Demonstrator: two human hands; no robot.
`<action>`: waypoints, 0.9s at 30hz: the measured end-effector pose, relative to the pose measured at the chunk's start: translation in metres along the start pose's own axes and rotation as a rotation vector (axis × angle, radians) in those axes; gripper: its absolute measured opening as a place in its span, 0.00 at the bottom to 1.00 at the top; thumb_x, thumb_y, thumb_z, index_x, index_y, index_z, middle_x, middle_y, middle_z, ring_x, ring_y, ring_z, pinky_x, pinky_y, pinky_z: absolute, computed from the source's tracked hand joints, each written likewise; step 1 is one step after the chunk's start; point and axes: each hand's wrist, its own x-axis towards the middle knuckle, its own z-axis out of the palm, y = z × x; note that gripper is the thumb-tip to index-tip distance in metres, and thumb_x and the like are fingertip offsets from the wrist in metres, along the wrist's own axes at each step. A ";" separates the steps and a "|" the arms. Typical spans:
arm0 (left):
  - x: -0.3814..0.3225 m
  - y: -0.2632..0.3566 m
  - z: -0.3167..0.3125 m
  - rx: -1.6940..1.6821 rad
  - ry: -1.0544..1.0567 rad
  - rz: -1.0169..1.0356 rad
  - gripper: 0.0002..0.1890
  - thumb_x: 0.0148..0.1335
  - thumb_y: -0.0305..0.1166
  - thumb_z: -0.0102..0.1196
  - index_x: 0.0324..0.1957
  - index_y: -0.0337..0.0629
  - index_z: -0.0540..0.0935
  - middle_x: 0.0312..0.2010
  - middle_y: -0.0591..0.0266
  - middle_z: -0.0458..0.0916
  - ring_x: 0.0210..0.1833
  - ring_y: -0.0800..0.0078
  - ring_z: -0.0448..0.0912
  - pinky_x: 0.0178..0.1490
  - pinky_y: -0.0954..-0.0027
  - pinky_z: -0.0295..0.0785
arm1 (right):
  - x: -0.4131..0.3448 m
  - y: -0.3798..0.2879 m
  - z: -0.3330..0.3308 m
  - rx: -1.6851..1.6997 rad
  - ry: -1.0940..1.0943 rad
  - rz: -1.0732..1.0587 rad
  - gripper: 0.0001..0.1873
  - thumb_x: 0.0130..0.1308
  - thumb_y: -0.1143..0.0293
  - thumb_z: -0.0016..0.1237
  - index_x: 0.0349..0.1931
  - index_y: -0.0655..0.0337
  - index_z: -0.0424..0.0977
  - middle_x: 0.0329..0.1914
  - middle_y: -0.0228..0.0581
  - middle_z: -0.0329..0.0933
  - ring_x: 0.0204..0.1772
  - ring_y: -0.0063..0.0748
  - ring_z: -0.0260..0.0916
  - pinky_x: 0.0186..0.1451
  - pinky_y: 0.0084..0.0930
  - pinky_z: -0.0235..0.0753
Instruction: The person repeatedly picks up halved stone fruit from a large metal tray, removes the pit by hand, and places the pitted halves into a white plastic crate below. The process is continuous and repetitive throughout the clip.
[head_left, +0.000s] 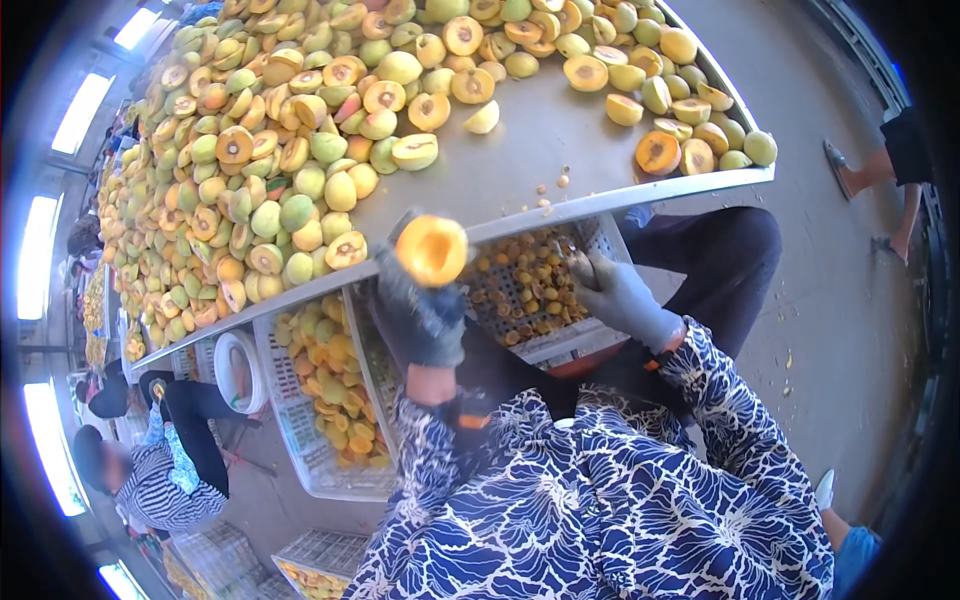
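My left hand (427, 307), in a dark, wet glove, holds up a pitted orange fruit half (431, 251), likely apricot or peach, its hollow facing the camera; the hand is slightly blurred. In a grey glove, my right hand (619, 296) grips a small tool (574, 255) with a metal tip, partly hidden by the fingers. Below the tool, a plastic crate (615, 240) contains many pits and scraps. A metal-edged table (525, 176) bears a large heap of halved fruit (300, 150), many halves with pits in them. More fruit halves lie at its right corner.
A white plastic crate (289, 420) of orange fruit halves stands left of my legs, near a white bucket (238, 367). Another crate (322, 551) is at the bottom. A co-worker in a striped top (169, 484) sits at left. People's legs (870, 169) show at right.
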 end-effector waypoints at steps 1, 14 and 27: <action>-0.001 -0.009 -0.023 0.506 -0.012 0.319 0.30 0.62 0.31 0.65 0.62 0.26 0.70 0.51 0.48 0.81 0.56 0.57 0.80 0.63 0.56 0.73 | -0.004 0.000 0.000 -0.001 0.008 0.000 0.14 0.61 0.65 0.58 0.38 0.65 0.70 0.29 0.62 0.78 0.37 0.65 0.78 0.40 0.51 0.76; 0.099 -0.051 -0.049 0.508 -0.108 0.202 0.15 0.70 0.33 0.56 0.52 0.32 0.82 0.55 0.47 0.81 0.59 0.53 0.78 0.64 0.57 0.71 | -0.020 -0.014 0.017 -0.162 -0.036 -0.100 0.11 0.64 0.64 0.56 0.34 0.60 0.70 0.20 0.52 0.76 0.26 0.58 0.77 0.29 0.50 0.75; 0.160 -0.105 0.106 0.507 -0.607 0.310 0.23 0.61 0.34 0.63 0.59 0.42 0.80 0.52 0.48 0.82 0.57 0.52 0.80 0.61 0.57 0.74 | -0.033 -0.020 -0.003 0.095 -0.040 -0.010 0.12 0.66 0.65 0.57 0.34 0.60 0.69 0.23 0.49 0.76 0.25 0.53 0.77 0.30 0.45 0.74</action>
